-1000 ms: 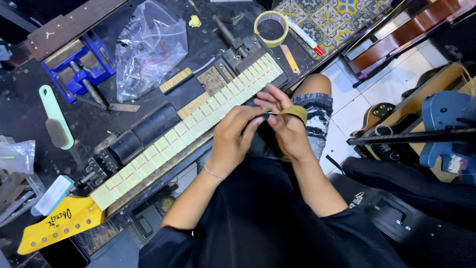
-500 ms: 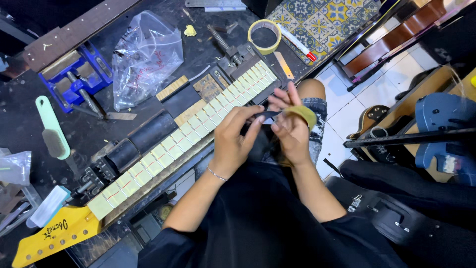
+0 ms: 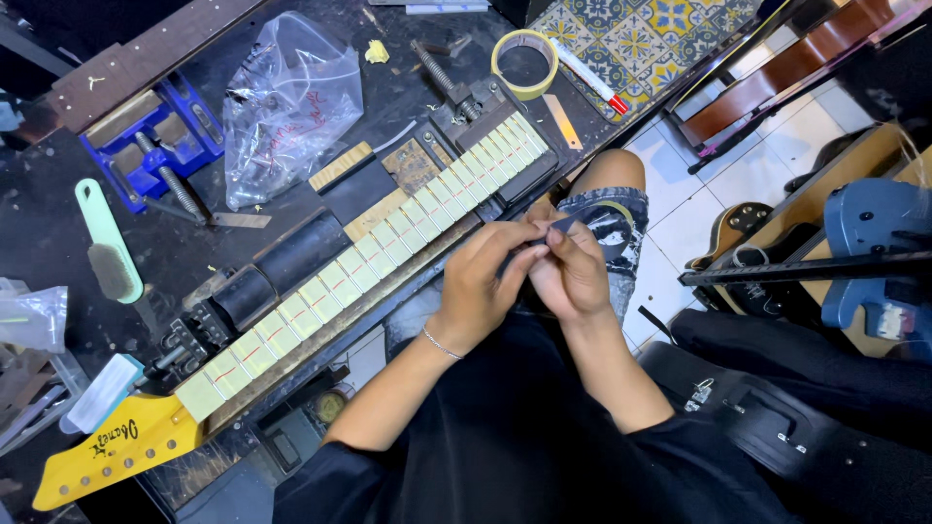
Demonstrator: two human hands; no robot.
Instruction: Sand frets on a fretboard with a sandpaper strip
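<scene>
Head view: a small dark strip (image 3: 563, 226) is pinched between both hands just off the workbench edge, above the person's knee. Left hand (image 3: 485, 281) and right hand (image 3: 575, 272) touch, fingers closed on it. Beside them lies a guitar neck (image 3: 369, 257) covered in tape; a tape roll (image 3: 525, 63) sits beyond.
</scene>
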